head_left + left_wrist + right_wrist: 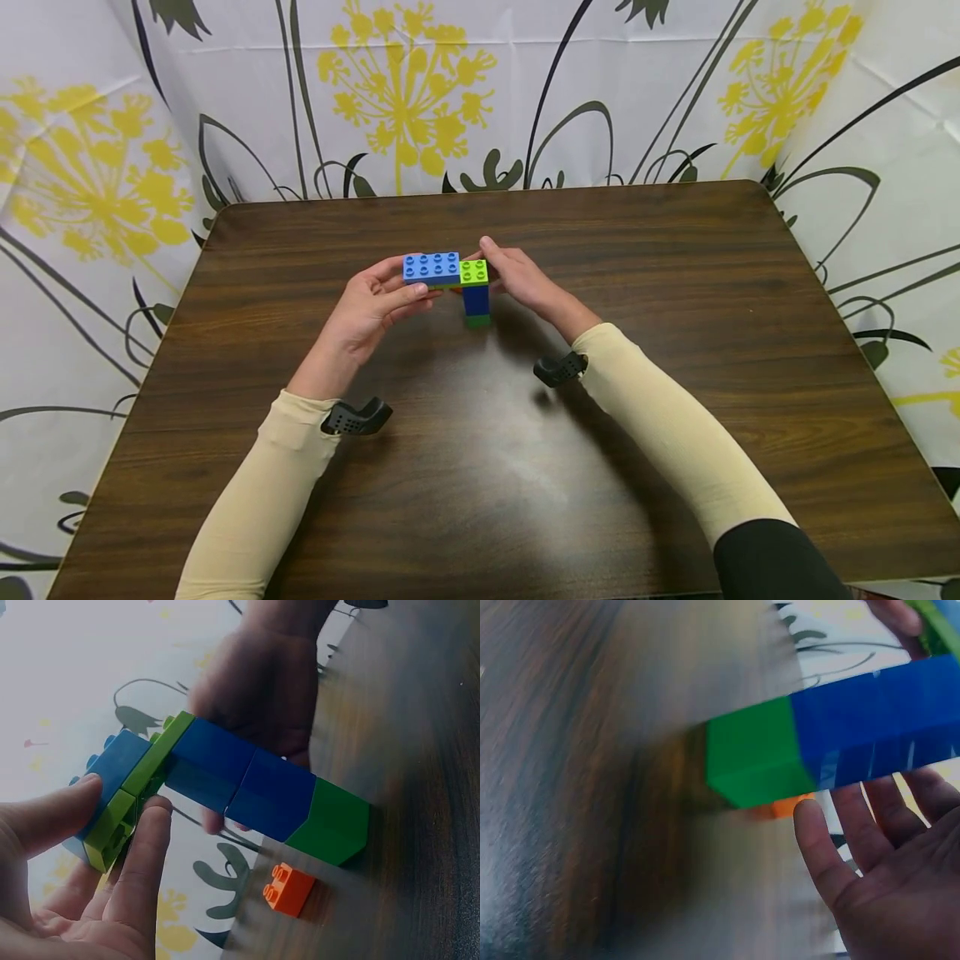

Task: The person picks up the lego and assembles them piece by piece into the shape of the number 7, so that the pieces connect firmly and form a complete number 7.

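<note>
A tower of toy building blocks has a green block (337, 821) at its foot, dark blue blocks (240, 776) above and a lime green layer (473, 271) on top. From this top a light blue block (431, 267), lime green underneath, juts out to the left. My left hand (367, 308) pinches that jutting end, thumb on the near side and fingers beneath and behind. Beside the tower's right side, my right hand (528, 279) has its fingers (862, 832) extended along the dark blue blocks. Whether they touch is unclear.
A small orange block (291, 889) lies on the dark wooden table (480, 500) behind the tower. White cloth with yellow and grey plant prints (405, 100) hangs behind the table's far edge.
</note>
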Motion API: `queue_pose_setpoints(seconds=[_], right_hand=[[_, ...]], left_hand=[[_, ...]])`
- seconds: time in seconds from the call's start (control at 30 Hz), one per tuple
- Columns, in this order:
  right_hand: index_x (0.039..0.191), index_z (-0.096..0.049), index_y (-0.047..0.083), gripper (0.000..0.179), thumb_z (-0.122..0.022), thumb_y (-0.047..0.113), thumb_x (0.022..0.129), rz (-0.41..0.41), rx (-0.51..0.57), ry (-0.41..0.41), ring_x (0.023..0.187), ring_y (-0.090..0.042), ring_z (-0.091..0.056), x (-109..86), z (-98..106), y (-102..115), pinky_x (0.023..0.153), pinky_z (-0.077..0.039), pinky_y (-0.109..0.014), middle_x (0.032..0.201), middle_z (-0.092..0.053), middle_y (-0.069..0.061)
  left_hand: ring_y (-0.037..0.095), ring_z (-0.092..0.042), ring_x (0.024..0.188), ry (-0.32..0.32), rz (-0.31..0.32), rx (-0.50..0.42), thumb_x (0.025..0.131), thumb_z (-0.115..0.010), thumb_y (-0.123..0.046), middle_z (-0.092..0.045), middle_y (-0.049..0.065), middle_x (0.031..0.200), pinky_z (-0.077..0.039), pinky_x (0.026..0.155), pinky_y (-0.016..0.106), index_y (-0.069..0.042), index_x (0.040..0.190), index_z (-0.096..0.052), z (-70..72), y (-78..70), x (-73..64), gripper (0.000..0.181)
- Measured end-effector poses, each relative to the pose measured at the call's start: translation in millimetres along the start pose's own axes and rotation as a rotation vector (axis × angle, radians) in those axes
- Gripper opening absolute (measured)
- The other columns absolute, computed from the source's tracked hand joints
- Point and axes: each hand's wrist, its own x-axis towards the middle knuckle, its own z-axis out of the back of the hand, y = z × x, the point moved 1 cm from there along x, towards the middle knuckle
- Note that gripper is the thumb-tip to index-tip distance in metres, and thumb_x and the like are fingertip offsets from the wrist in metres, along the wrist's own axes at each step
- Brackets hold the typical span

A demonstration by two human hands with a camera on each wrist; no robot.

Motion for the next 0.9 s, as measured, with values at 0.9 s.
queue_pose_setpoints(seconds=[0.9], right_hand=[[0.123, -0.065, 0.012, 0.029, -0.051, 0.010, 0.097, 0.270, -1.054, 0.031, 0.119, -0.025, -0.044, 12.0, -0.4, -42.6, 0.091, -0.044, -0.043, 0.128, -0.049, -0.005]], left_hand=[[0.024, -0.063, 0.108, -0.029, -0.099, 0.084, 0.085, -0.074, 0.000, -0.058, 0.017, 0.127, -0.057, 0.084, 0.034, -0.004, 0.133, -0.057, -3.8, 0.1, -1.9, 0.051]])
